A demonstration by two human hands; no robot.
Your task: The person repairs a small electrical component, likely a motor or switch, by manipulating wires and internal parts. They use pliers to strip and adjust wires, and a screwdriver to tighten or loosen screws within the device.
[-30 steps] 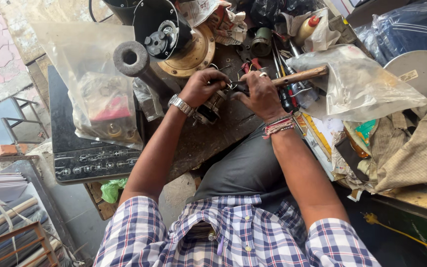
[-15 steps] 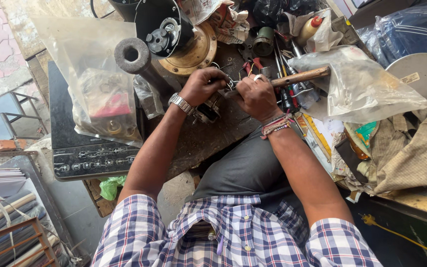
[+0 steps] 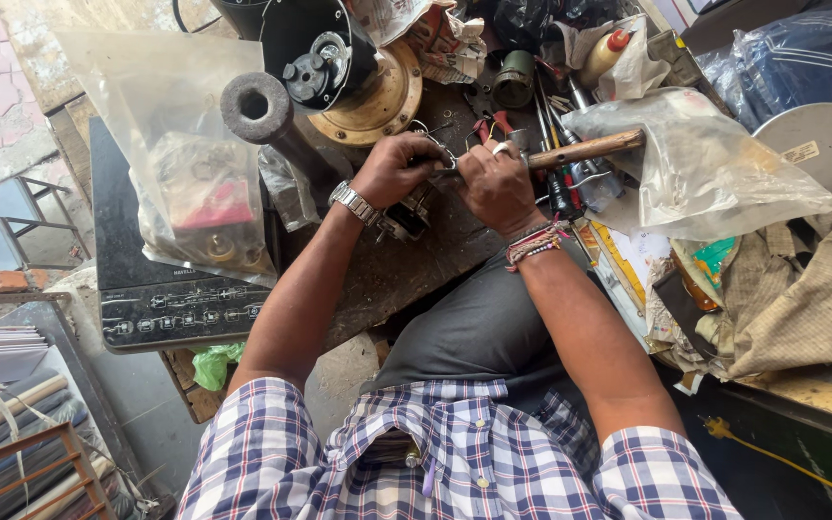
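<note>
Left hand: the left hand (image 3: 399,169) is clenched around a small metal part (image 3: 443,160) at the workbench (image 3: 406,265) middle.
Right hand: the right hand (image 3: 496,183) is grasping a wooden-handled tool (image 3: 585,149).
Progress: part apparently unfinished, both hands engaged.

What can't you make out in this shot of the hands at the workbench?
- Head view: the small metal part between the left hand and right hand is mostly covered by fingers; its kind is unclear.
- The head of the wooden handle is hidden by the right hand.
- Contents of the clear plastic bag are blurred by the film.
- The grey disc is cut off by the right edge.
</note>
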